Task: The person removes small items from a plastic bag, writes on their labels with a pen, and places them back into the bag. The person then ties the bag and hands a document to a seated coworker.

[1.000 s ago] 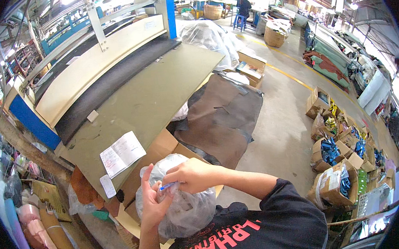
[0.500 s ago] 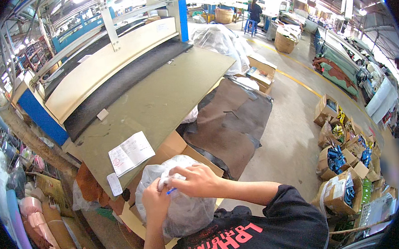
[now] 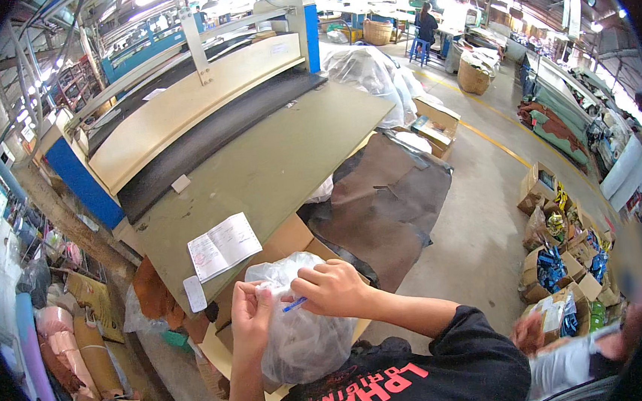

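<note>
A clear plastic bag [image 3: 306, 349], bulging, sits in an open cardboard box [image 3: 291, 237] right in front of me. My left hand [image 3: 252, 315] pinches the bag's crumpled top between thumb and fingers. My right hand [image 3: 333, 286] is closed beside it, with a slim blue pen [image 3: 294, 305] sticking out of its fingers toward the bag. Whether these fingers also grip plastic is hidden. Beyond the box, an open paper booklet [image 3: 224, 247] and a small white card [image 3: 194, 294] lie on the greenish machine table [image 3: 286, 143].
A wide press machine [image 3: 201, 108] with blue ends stands behind the table. Brown leather sheets [image 3: 389, 203] lie right of the box. Cartons with blue pieces [image 3: 551, 267] stand at the right, where another person's hand [image 3: 527, 333] shows. Rolls of material [image 3: 56, 334] are at the left.
My hands have moved apart, the right going rightward with the pen, the left staying on the bag's top. Another person has come in at the lower right. The whole view has shifted slightly.
</note>
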The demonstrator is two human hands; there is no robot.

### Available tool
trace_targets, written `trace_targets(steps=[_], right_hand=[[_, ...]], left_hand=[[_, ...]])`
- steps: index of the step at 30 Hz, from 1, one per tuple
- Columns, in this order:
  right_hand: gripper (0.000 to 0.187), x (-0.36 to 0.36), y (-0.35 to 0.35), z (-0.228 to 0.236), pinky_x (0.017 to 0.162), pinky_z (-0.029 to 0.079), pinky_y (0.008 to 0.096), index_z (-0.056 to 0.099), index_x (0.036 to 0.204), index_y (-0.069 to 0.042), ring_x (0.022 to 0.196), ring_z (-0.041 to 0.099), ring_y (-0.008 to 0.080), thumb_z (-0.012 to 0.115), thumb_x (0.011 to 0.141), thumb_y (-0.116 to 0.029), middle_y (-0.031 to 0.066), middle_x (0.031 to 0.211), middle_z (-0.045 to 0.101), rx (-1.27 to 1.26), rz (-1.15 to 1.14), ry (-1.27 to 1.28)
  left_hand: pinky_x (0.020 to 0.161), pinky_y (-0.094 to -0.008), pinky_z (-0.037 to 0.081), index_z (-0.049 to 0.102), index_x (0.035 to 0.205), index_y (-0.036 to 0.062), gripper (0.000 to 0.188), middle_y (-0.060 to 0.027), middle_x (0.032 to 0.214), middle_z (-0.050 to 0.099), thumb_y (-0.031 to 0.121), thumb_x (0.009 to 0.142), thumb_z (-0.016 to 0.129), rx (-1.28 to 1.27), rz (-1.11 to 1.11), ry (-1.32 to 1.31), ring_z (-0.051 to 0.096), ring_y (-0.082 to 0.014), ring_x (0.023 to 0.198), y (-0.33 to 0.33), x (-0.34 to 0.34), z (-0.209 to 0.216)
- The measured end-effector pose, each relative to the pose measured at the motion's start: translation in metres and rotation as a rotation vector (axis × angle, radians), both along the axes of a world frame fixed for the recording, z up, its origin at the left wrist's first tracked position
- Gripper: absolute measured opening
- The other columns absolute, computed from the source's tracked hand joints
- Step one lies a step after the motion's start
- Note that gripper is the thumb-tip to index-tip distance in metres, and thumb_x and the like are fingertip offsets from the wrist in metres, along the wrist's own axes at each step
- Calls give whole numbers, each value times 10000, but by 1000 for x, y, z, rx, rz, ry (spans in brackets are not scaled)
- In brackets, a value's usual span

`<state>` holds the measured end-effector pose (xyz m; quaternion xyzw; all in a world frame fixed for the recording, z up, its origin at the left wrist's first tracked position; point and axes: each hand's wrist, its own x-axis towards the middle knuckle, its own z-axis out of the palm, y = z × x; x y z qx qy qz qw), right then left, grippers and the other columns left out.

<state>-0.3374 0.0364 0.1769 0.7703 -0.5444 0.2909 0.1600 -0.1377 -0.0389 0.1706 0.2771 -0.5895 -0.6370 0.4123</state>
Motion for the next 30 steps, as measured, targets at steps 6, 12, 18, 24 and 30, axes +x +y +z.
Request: trace_targets(steps=[6,12,18,24,30], right_hand=[[216,10,7,-6,583,535,404,636,911,-163,691,696,220,751,800,-308,16,740,647,108,19,-31],[190,-3,38,-22,610,541,455,686,975,-173,747,716,281,724,801,-236,32,811,695,397,34,-110],[212,-13,55,-9,635,539,476,703,1047,-161,761,697,322,714,855,-251,54,1026,698,543,-22,-312],[193,11,17,21,704,487,374,621,913,-37,758,642,248,590,1035,-184,100,943,652,314,440,-916],[177,1,18,61,594,460,466,583,867,-52,656,628,373,655,944,-194,157,698,605,303,414,-555]], left_hand=[[732,-235,436,544,867,77,209,29,806,575,100,987,714,-122,229,-198,533,-66,789,-23,2,-17],[744,-265,477,580,800,40,250,-25,790,658,78,902,805,-35,366,-238,589,-99,762,-46,14,-52],[875,-322,494,531,934,35,238,-92,970,692,186,1011,699,-228,225,-326,639,-155,968,-40,17,-47],[789,-343,527,386,1054,70,136,-64,815,581,136,1107,492,-179,-125,153,607,-159,745,-8,-5,19],[597,-285,419,397,1040,69,214,0,722,439,216,1095,543,-138,-278,160,422,-89,606,9,-1,62]])
